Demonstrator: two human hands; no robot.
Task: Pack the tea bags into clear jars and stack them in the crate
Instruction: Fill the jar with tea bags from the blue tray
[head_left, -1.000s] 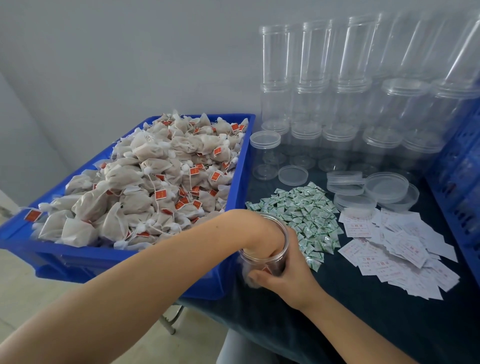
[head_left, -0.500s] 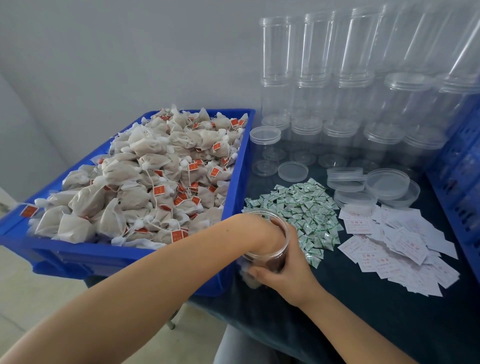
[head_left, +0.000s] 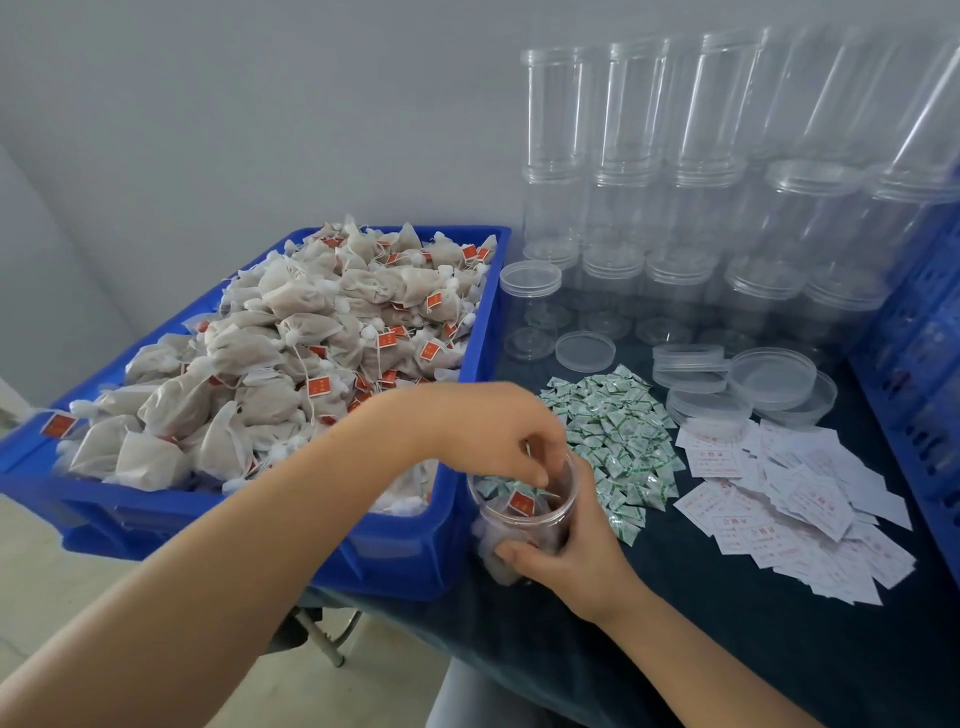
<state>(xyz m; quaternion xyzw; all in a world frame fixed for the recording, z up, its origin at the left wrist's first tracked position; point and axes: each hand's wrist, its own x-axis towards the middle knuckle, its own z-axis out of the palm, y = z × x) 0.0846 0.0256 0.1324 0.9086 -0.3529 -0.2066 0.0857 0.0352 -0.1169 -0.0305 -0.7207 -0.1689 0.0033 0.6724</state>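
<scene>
Fingertips at jar rim, beside bin

blue tray, red-tagged tea bags, green-white sachets

Tea bags fill the tray left of the jar; sachets lie behind it.
</scene>
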